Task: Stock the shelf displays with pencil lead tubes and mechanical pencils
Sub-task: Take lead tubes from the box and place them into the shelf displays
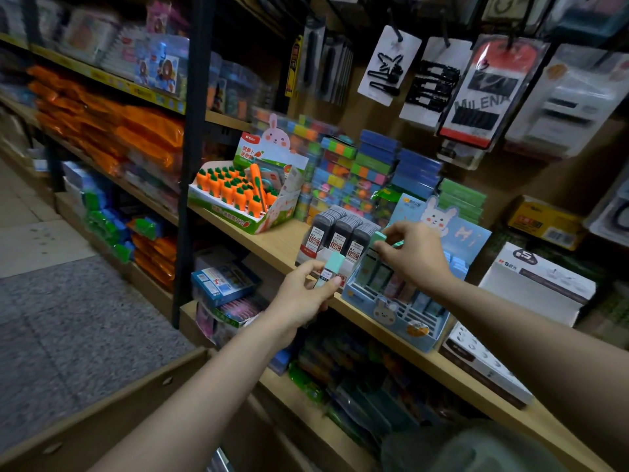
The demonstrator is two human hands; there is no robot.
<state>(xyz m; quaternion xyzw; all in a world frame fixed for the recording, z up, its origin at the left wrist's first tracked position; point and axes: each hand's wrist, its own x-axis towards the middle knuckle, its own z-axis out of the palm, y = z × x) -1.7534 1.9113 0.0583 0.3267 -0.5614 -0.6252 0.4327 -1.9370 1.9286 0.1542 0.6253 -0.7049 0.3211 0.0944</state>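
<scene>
**At the middle shelf: two mint lead tubes in hand, blue rabbit display part-filled**

On the wooden shelf (272,243), front edge, stands a blue rabbit display box (394,311) with slatted front and a rabbit backing card. Its slots hold several tubes in green, pink and blue tones; exact count cannot be told through the blur.

Left hand (303,298): fingers and thumb pinch a mint-green lead tube (329,269), held upright-tilted just in front of the shelf edge, to the left of the blue box. Tube has a pale label at its lower part; print unreadable.

Right hand (413,255): fingertips pinch a second mint-green tube (377,240) by its top end, directly over the rear left slots of the blue box. Whether its lower end already sits in a slot cannot be told; the hand covers part of it.

Just behind and left of the blue box: a tray of grey lead cases (340,233) in three rows, white and red labels facing front, touching or nearly touching the box.

Further left on the same shelf: carrot pen display (238,195), orange carrot tops in rows, one long carrot pen leaning against its backing card. Behind: stacked coloured packs (343,172). Right of the blue box: white cartons (534,284).

Above: hair clip cards (391,66) hang on hooks.
</scene>
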